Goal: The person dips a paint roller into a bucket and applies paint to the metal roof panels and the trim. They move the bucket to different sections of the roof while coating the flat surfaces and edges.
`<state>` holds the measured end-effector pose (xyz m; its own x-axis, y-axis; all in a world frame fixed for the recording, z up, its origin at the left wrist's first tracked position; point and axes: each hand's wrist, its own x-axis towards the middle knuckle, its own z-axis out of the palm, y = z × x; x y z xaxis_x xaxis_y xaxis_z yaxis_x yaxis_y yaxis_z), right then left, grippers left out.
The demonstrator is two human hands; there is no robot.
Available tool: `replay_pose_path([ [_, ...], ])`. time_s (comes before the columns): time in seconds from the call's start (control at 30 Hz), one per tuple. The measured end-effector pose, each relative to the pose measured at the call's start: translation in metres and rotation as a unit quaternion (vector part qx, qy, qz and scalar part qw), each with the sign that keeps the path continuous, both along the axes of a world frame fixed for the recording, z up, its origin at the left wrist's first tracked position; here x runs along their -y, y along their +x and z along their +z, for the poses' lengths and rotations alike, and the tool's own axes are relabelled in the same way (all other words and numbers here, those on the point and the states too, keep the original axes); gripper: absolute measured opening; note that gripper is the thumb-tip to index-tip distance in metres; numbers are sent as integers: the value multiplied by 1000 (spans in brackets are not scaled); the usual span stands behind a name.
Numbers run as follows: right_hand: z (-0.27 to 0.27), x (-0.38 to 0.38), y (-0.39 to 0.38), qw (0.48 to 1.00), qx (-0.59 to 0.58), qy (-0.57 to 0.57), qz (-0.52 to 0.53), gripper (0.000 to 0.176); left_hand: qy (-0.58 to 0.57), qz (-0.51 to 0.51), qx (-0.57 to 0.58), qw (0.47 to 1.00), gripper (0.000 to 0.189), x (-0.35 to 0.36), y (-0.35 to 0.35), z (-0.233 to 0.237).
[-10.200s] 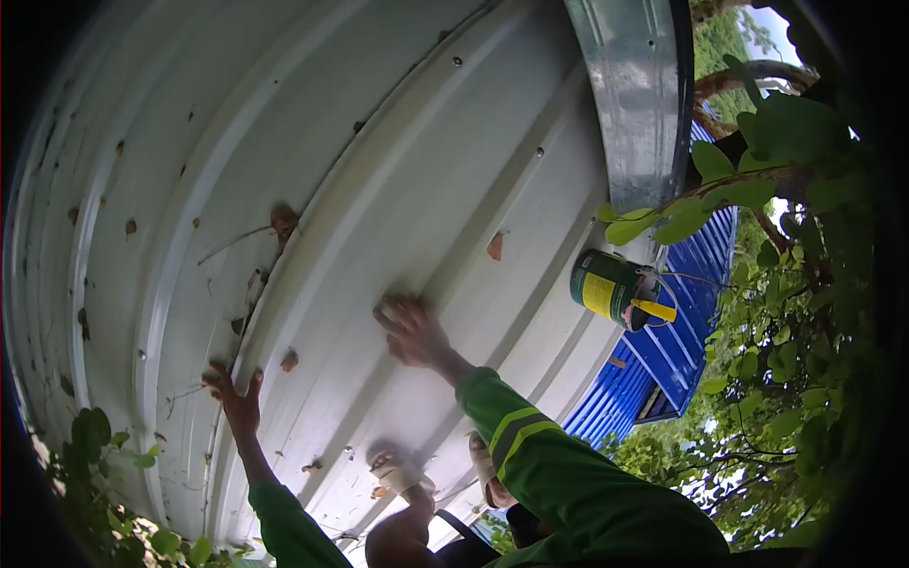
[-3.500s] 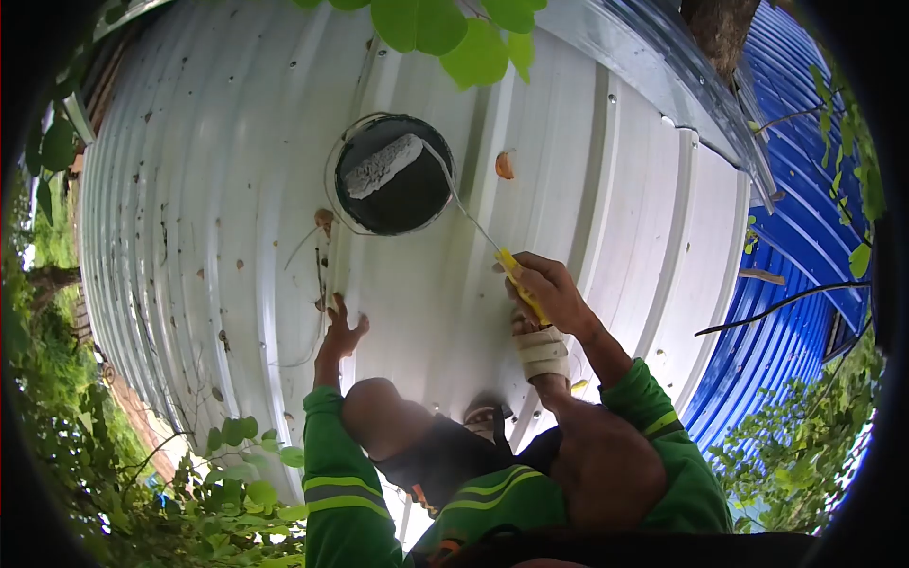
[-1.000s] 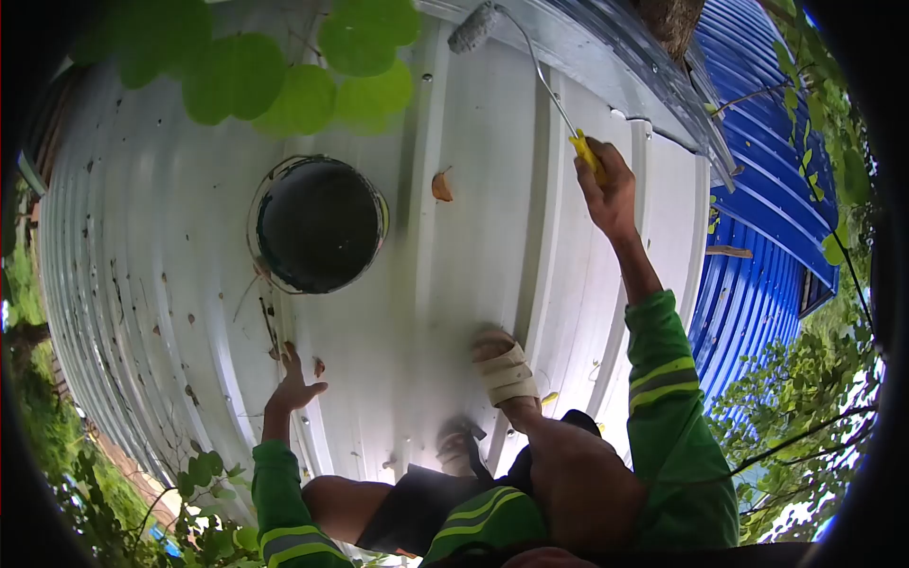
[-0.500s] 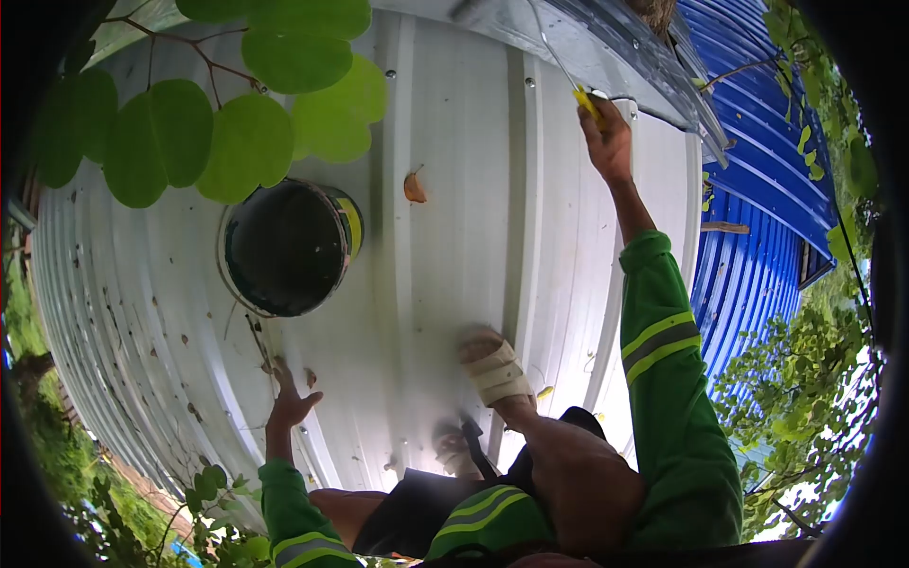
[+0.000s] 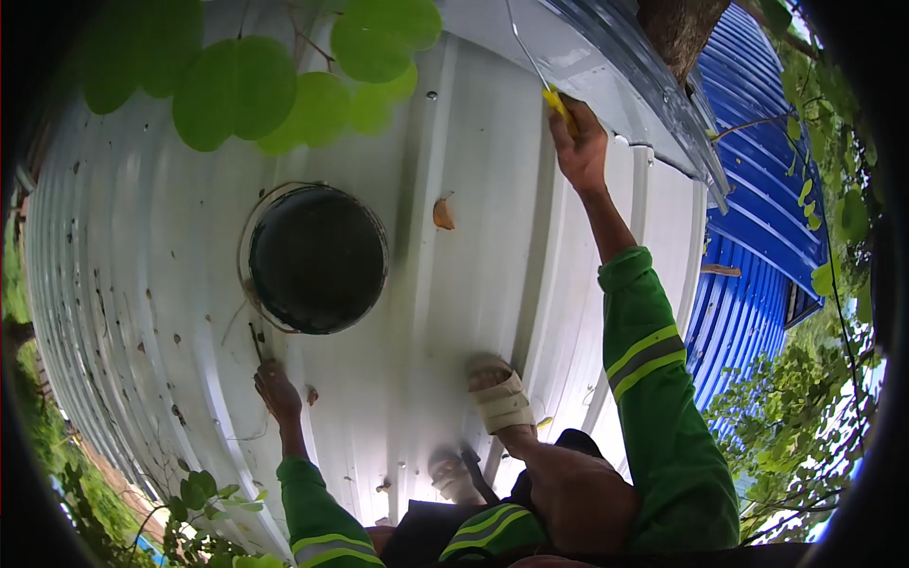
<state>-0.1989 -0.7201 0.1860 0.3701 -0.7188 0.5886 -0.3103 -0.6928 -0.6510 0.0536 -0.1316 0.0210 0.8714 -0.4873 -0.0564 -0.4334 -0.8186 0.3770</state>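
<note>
My right hand (image 5: 579, 147) is closed round the yellow handle of a paint roller (image 5: 559, 106). The roller's thin bent metal rod runs up past the top edge of the view, so its head is out of sight. My left hand (image 5: 278, 393) rests on the pale metal roof (image 5: 454, 284), fingers extended, at the lower end of a thin dark twig (image 5: 256, 343). Above that hand stands an open bucket (image 5: 319, 259) with a dark interior and a wire handle lying round its left side.
A grey metal flashing (image 5: 625, 80) crosses the upper right, beside a tree trunk (image 5: 677, 38). Beyond lies a blue corrugated roof (image 5: 757, 208). Green leaves (image 5: 237, 90) hang close at upper left. My sandalled foot (image 5: 497, 393) stands on a roof panel near a dry leaf (image 5: 443, 212).
My right hand has shifted left and slightly down with the roller. My left hand's fingers have drawn closer together on the roof. The view has moved, so bucket and leaves appear further right.
</note>
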Motion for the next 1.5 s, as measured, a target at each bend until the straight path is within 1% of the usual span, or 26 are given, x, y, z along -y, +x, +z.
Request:
replay_pose_path([
  [0.03, 10, -5, 27, 1000, 9, -15, 10, 23, -13, 13, 32, 999, 32, -1, -1, -15],
  [0.07, 20, -6, 54, 999, 8, -44, 25, 22, -8, 77, 30, 997, 38, 14, -14, -7],
  [0.1, 28, -9, 77, 997, 5, -70, 38, 22, -3, 108, 37, 993, 42, 18, -15, -10],
  [0.17, 47, -19, 120, 997, 17, -63, 48, 21, 12, 167, 49, 985, 48, 20, -22, -18],
  [0.2, 49, -20, 133, 996, 18, -69, 57, 21, -2, 172, 34, 984, 56, 23, -22, -11],
  [0.27, 53, -19, 146, 994, 25, -82, 74, 21, -1, 172, 37, 984, 56, 21, -24, -14],
  [0.37, 41, -20, 114, 995, 13, -90, 49, 20, -15, 172, 50, 984, 55, 20, -21, -15],
  [0.5, 8, -9, -1, 996, -68, -49, -13, 21, -10, 169, 65, 983, 52, 16, -21, -22],
  [0.57, -11, -5, -58, 995, -84, -26, -51, 26, -11, 168, 64, 984, 52, 16, -21, -22],
  [0.6, -19, -5, -81, 992, -94, -47, -71, 26, -7, 153, 78, 985, 50, 13, -19, -26],
  [0.7, -49, -3, -144, 988, -97, -16, -118, 26, -43, 174, 41, 983, 48, 11, -13, -27],
  [0.8, -47, -16, -161, 977, -104, 81, -167, 26, -56, 195, 32, 979, 49, -9, 14, -50],
  [0.83, -49, -15, -154, 982, -87, 72, -149, 26, -65, 208, 31, 976, 49, -13, 22, -56],
  [0.9, -52, -13, -133, 991, -59, 55, -110, 26, -48, 233, 93, 967, 47, -14, 40, -79],
  [0.93, -43, -17, -106, 991, -55, 49, -110, 26, -37, 247, 120, 961, 47, -8, 41, -82],
  [0.97, -32, -22, -81, 994, -49, 49, -79, 25, -35, 304, 92, 947, 50, -3, 40, -86],
  [1.03, -10, -30, -16, 998, -48, 10, -47, 25, -35, 416, 34, 908, 56, 25, 36, -60],
  [1.1, 0, -25, 44, 996, -53, -73, -23, 30, -19, 393, 54, 918, 53, 32, 34, -59],
  [1.13, 13, -29, 76, 996, -40, -85, 0, 29, -8, 386, 64, 920, 51, 33, 31, -52],
  [1.2, 12, 0, 129, 996, 2, -67, 55, 27, -62, 406, 58, 910, 54, 48, 25, -33],
  [1.27, 37, -13, 180, 996, -9, -35, 76, 26, -88, 420, 59, 901, 55, 50, 24, -21],
  [1.3, 69, -35, 210, 997, -39, -19, 67, 25, -92, 423, 59, 900, 55, 51, 24, -22],
  [1.33, 74, -27, 232, 994, -21, -9, 103, 24, -94, 423, 58, 899, 56, 52, 22, -23],
  [1.43, 89, -33, 255, 988, 9, 48, 144, 23, -123, 418, 57, 898, 57, 53, 23, -19],
  [1.47, 96, -43, 242, 989, 8, 76, 125, 22, -122, 425, 43, 896, 58, 56, 23, -14],
  [1.5, 89, -32, 216, 990, -9, 75, 118, 22, -122, 425, 38, 896, 58, 59, 25, -12],
])
